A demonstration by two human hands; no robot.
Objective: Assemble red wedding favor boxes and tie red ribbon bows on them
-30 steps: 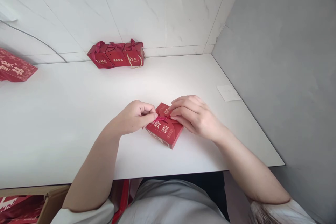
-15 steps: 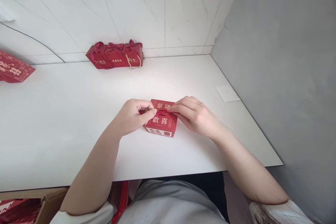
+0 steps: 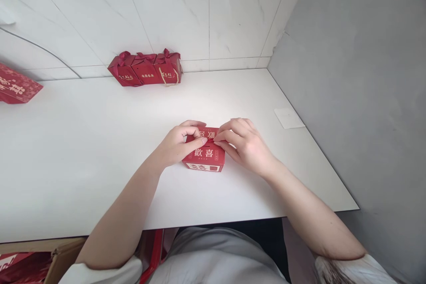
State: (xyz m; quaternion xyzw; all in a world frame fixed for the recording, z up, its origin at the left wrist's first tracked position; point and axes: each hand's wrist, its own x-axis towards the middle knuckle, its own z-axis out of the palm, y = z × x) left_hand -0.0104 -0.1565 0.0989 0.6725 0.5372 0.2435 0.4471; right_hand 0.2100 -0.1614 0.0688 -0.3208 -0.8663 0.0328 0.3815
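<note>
A small red box [image 3: 204, 155] with pale characters rests on the white table in front of me. A short red ribbon [image 3: 210, 140] lies across the slots in its top. My left hand [image 3: 181, 143] is at the box's left side, thumb and index finger pinched on the ribbon. From the right, my right hand [image 3: 241, 144] pinches the ribbon too, its fingertips close to those of my left hand. The fingers partly cover the ribbon and the box's upper face.
Three red boxes with bows [image 3: 146, 70] stand in a row by the tiled wall. Another red package [image 3: 18, 85] is at the far left. A white paper square [image 3: 289, 118] lies at the right. A cardboard carton [image 3: 68, 253] holds red items at lower left.
My left hand has moved right and its other fingers now reach over the box's far side. My right hand has shifted slightly left. The fingertips are closer together.
</note>
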